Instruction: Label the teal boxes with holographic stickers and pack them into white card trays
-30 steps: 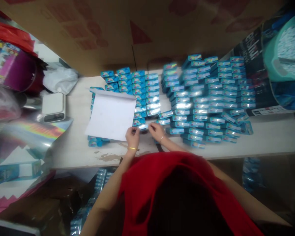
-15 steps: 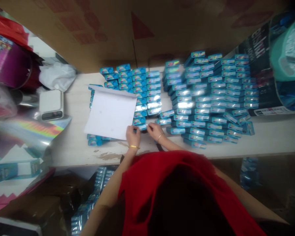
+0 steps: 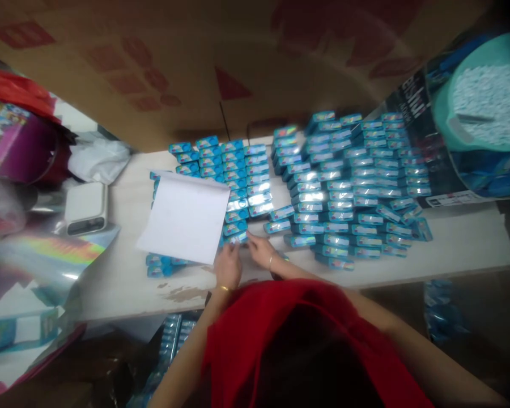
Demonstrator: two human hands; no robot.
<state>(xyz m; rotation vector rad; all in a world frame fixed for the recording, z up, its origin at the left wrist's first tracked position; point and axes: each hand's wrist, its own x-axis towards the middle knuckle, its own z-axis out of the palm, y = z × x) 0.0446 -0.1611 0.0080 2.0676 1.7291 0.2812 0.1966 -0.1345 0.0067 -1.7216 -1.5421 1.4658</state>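
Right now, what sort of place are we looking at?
Probably a small packing workshop: many matching blue boxes stand in rows on a worktop, a large cardboard carton with red print rises behind them, and a teal tub holds small pale pieces.

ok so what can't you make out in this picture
All in the head view:
Print on the blue boxes: too small and blurred
What lies beneath the white sheet: covered by it
Whether the left hand grips anything: too blurred
Rest of the teal tub: cut off by right edge
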